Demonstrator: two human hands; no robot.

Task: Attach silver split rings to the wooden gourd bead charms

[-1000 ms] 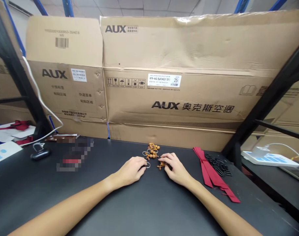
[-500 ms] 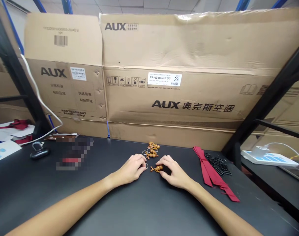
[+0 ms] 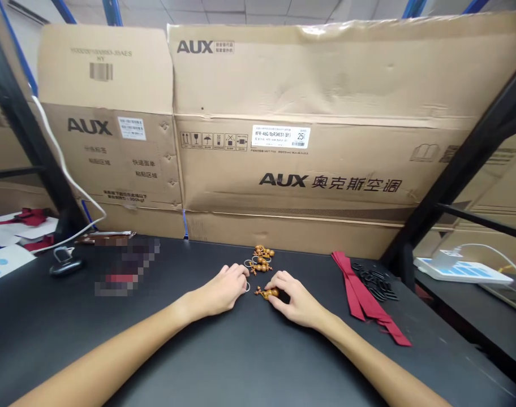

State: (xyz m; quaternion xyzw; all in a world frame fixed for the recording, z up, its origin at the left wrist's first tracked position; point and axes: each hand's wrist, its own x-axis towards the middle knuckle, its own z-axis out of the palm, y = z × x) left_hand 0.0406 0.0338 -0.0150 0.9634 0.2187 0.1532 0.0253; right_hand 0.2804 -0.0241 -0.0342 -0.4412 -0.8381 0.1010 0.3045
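Note:
In the head view, my left hand rests on the black table, fingers curled and pinched on a metal key ring, only part of which shows past the fingertips. My right hand lies just to the right, thumb and fingers closed around a brown wooden gourd pendant with small beads at its left end. Behind both hands sits a small pile of similar gourd pendants with metal rings, touched by neither hand as far as I can see.
Red fabric strips and a heap of black clasps lie at the right. Large cardboard boxes wall off the back. Toward the left are a dark oval device, a blurred-out item and a white cable.
My right thumb and fingers have closed in on the gourd pendant. The left fingers have drawn together at the ring. The whole view has shifted slightly.

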